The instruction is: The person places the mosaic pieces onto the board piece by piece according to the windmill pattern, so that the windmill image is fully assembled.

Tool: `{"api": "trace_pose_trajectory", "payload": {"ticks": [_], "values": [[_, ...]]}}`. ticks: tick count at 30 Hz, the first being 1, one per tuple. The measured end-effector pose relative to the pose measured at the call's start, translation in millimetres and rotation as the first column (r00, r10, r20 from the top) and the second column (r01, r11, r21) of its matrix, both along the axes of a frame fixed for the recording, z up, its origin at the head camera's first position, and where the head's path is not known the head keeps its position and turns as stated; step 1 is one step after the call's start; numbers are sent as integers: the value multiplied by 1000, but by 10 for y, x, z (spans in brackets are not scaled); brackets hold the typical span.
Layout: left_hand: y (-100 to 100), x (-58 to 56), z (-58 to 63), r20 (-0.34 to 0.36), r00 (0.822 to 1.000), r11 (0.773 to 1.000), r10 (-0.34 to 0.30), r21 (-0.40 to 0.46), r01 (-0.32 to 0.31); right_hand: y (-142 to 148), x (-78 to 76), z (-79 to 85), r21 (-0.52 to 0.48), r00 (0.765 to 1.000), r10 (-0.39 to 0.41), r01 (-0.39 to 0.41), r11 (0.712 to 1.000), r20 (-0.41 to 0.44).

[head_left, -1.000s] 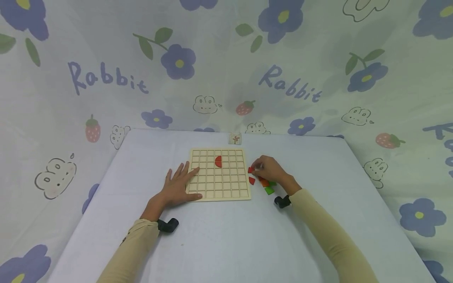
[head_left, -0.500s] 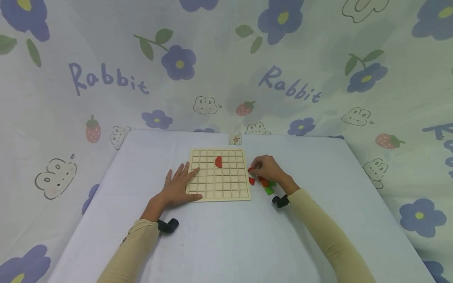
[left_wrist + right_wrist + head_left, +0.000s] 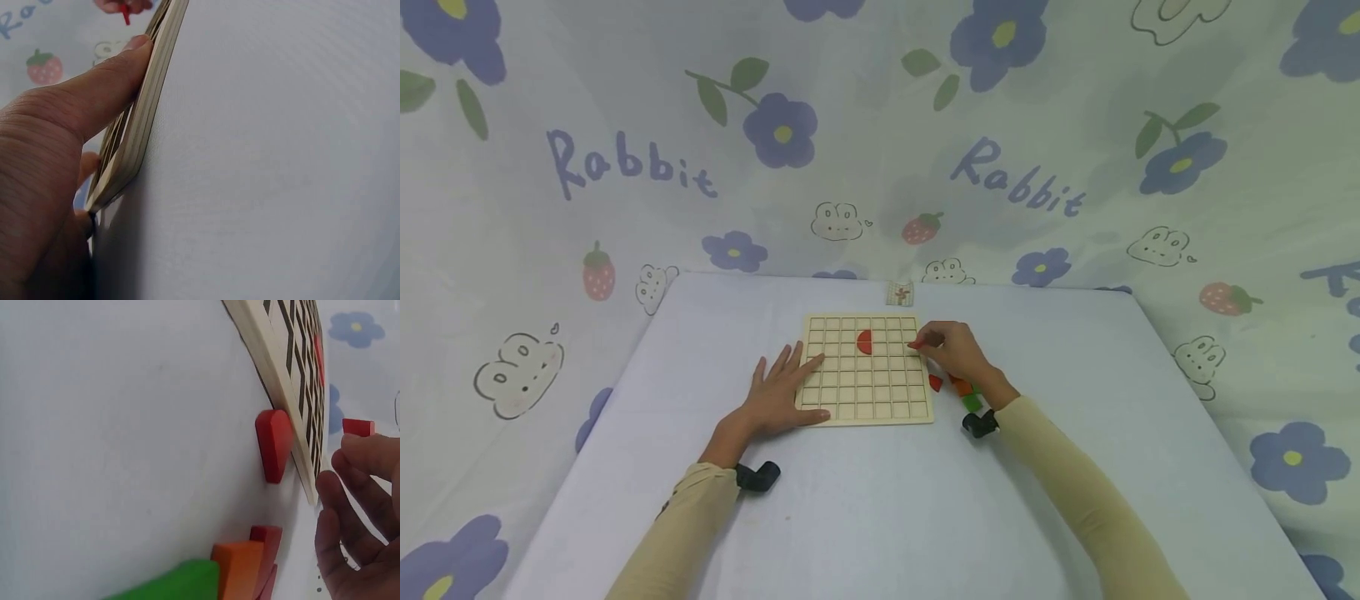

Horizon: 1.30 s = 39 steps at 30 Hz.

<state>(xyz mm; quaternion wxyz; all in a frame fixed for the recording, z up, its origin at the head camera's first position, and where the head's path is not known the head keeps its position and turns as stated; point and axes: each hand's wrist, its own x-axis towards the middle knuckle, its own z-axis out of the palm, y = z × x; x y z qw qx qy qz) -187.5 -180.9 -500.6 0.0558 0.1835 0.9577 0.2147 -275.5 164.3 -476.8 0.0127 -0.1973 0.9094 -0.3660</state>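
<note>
A pale wooden grid board [image 3: 863,387] lies on the white table, with two red quarter-round tiles [image 3: 865,342] side by side in its upper cells. My left hand [image 3: 777,396] rests on the board's left edge, fingers spread and straight; the left wrist view shows the thumb [image 3: 109,84] along the board's rim. Over the board's right edge, my right hand [image 3: 958,347] pinches a small red tile [image 3: 358,427] between thumb and fingertips. Another red tile [image 3: 274,445] with a rounded end lies beside the board's right edge.
Right of the board sits a small pile with an orange tile [image 3: 961,386], green tiles [image 3: 972,402] and further red ones, partly under the right hand. A small patterned card [image 3: 899,293] lies at the table's back edge, before a printed cloth backdrop.
My right hand has picked up a red tile from the table and moved left and slightly away, to the board's right edge. The left hand stays put.
</note>
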Motion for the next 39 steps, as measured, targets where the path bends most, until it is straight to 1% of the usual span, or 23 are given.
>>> {"api": "trace_pose_trajectory", "payload": {"ticks": [6, 9, 17, 20, 24, 27, 30, 39], "values": [[1, -12, 2, 2, 1000, 1000, 2, 1, -2, -69, -17, -10, -70, 999, -33, 34, 997, 17], [1, -20, 0, -1, 1000, 1000, 6, -2, -6, -103, -33, 8, -103, 999, -39, 40, 994, 10], [6, -23, 19, -7, 1000, 1000, -1, 15, 1, -195, -88, 56, -129, 997, -66, 62, 990, -33], [4, -17, 24, -3, 1000, 1000, 1, 15, -1, -238, -110, 59, -111, 997, -66, 62, 992, -32], [-6, -15, 11, -6, 1000, 1000, 1, 15, -1, -296, -147, 45, -86, 998, -58, 59, 995, 16], [-13, -11, -2, -8, 1000, 1000, -1, 18, 1, -341, -173, 36, -85, 998, -30, 35, 996, 59], [-12, -3, -4, -8, 1000, 1000, -2, 27, 2, -390, -196, 27, -83, 996, 1, 6, 997, 84], [-4, 12, -16, 0, 1000, 1000, -5, 18, 5, -549, -200, 47, 9, 997, 48, -49, 999, 63]]}}
